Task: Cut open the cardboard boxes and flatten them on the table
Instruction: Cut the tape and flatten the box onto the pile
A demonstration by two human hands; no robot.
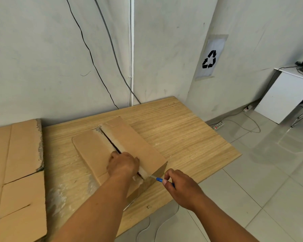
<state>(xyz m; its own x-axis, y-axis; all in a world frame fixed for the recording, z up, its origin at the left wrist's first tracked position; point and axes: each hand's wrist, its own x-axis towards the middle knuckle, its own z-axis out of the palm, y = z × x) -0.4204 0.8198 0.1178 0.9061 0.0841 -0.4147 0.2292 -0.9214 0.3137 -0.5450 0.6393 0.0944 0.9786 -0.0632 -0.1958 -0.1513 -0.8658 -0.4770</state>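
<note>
A brown cardboard box (135,142) lies on the wooden table (191,137), its top seam split open along the middle. My left hand (123,165) rests on the near end of the seam, fingers curled into the gap between the flaps. My right hand (182,187) grips a blue-handled cutter (158,179) just right of the box. Its blade tip touches the box's near top corner.
A flattened cardboard sheet (16,172) covers the table's left part. Walls stand close behind, with cables hanging down. A white cabinet (283,95) and a power strip (219,125) sit on the tiled floor to the right.
</note>
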